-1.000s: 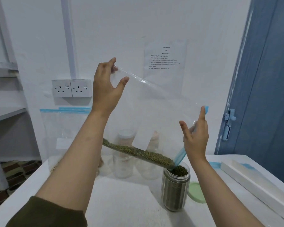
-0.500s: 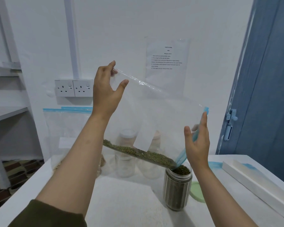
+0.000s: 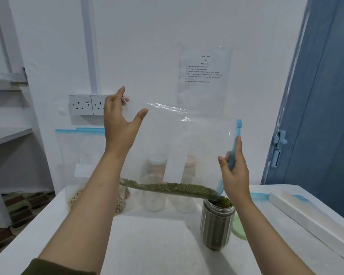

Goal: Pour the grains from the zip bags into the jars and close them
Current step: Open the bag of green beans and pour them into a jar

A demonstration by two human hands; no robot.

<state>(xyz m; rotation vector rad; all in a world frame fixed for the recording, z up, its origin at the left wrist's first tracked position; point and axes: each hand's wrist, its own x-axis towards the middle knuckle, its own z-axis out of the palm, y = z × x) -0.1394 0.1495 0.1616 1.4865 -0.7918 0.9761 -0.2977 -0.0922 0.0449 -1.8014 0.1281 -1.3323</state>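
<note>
**A:** nearest thing is the white table [image 3: 72, 231]; at about 4 o'clock on it stands the jar [image 3: 216, 225], lid off and packed with green grains [image 3: 223, 202] right up to the mouth; a pale green lid [image 3: 237, 228] lies flat just behind it at the 3 o'clock side.

**B:** and the bag?

**A:** big clear zip bag [image 3: 187, 139] held up in the air over the table, tilted so its low corner sits at the jar mouth; a strip of grains lies along the bottom fold, running down toward that corner; right hand [image 3: 235, 175] at 3 o'clock has its fingers pinching the blue zip edge just above the jar; left hand [image 3: 119, 124] at 10 o'clock grips the far top corner, thumb sticking out to the side.

**B:** anything behind it?

**A:** seen through the plastic, two more clear jars [image 3: 155, 185] toward 12 o'clock, both looking hazy; at 9 o'clock another zip bag [image 3: 77, 155] leans on the wall with pale grains in the bottom; further back a double socket [image 3: 85, 105], a printed sheet [image 3: 204, 76] taped to the wall, and a blue door [image 3: 326, 116] at 2 o'clock.
</note>
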